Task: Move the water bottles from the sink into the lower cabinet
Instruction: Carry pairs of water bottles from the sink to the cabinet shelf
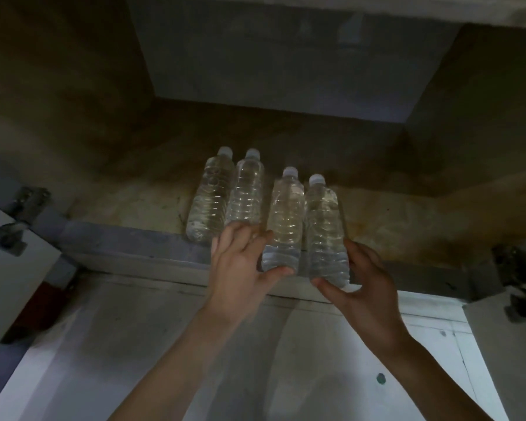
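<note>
Where the dim cabinet floor [392,214] fills mid-frame, four clear water bottles stand capped in a tight row, presumably to save space.

Head view:
- far-left bottle [208,199] and second bottle [246,192]: centre, set further back, unheld.
- third bottle [284,220]: base pinched by left hand [240,268].
- fourth bottle [325,229]: base cupped by right hand [368,287], apparently nudging it flush.
- Door hinges [19,220]: left edge.
</note>
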A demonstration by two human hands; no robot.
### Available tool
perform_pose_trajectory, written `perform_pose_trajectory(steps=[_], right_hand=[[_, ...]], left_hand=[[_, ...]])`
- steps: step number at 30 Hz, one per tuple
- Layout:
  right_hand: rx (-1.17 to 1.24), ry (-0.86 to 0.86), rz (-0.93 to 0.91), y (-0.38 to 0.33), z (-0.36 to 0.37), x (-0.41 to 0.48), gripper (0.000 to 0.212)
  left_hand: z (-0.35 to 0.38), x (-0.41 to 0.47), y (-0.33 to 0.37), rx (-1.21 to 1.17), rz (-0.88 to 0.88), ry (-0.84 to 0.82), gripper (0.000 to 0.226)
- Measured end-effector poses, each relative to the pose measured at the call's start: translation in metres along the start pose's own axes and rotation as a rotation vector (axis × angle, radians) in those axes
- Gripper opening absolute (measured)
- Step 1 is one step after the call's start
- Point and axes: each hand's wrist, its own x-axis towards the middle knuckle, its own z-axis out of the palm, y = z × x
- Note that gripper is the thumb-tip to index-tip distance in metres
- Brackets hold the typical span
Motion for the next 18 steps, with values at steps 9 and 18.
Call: perform_pose_trajectory(steps=[9,18], right_hand=[[0.048,0.031,-0.024,-0.002,0.026,0.020,0.079],[0.179,0.057,-0.020,-0.003,0.034,0.035,0.078]], left_hand=[[0.004,0.020,-0.027,-0.033,0.030,-0.083,0.072],[0.008,0.027,-0.027,-0.007,0.026,-0.050,0.073]])
